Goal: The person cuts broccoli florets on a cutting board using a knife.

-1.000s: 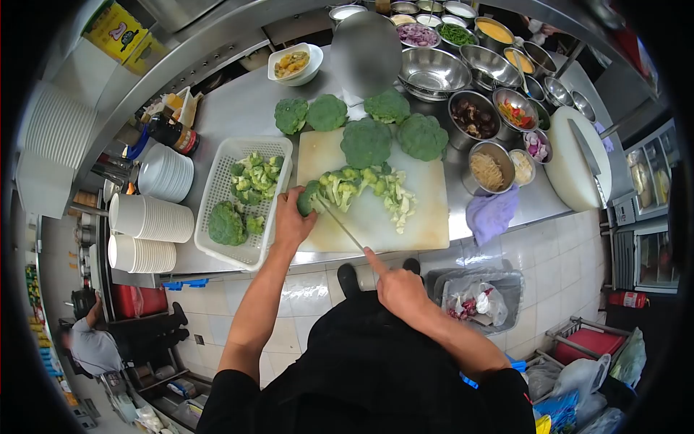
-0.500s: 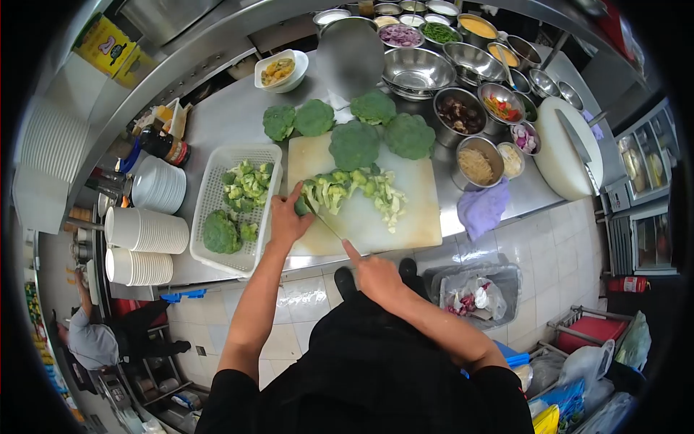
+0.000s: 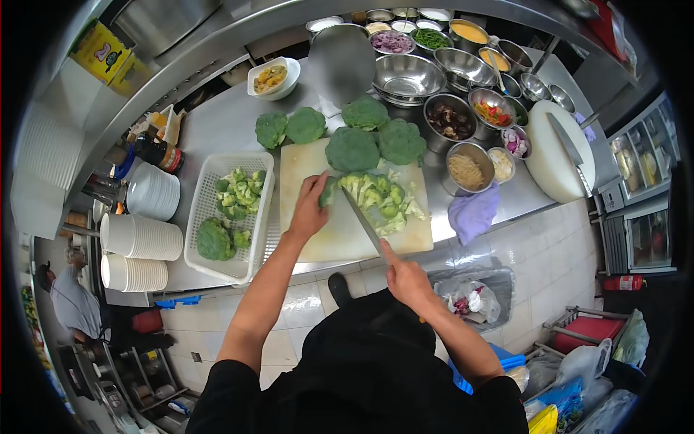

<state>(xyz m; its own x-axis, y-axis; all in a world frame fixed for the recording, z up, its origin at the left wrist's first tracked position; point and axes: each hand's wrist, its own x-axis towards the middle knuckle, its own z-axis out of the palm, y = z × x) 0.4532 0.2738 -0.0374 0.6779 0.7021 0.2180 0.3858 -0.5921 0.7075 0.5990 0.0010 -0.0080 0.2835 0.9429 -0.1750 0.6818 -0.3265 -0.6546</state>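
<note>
My right hand [image 3: 409,278] is wrapped round the handle of a knife, index finger along it. The knife blade [image 3: 361,220] slants up and left over the cutting board [image 3: 318,242], its tip beside cut broccoli florets [image 3: 376,197]. At the board's left part, my left hand [image 3: 309,206] has its fingers closed against a small green broccoli piece [image 3: 329,192], left of the blade. Whole broccoli heads [image 3: 352,149] lie at the board's far edge and beyond it. A white basket [image 3: 194,217] with more broccoli stands to the left.
Steel bowls [image 3: 410,76] and containers of ingredients fill the back right. Stacked white bowls [image 3: 141,235] stand at the left. A purple cloth [image 3: 473,213] hangs over the counter edge above a bin [image 3: 506,289]. Another person [image 3: 76,300] is at far left, away from my hands.
The knife and my right hand have moved right, and the florets now lie bunched further right. My left hand has shifted right and up with the small piece. The other person has changed posture.
</note>
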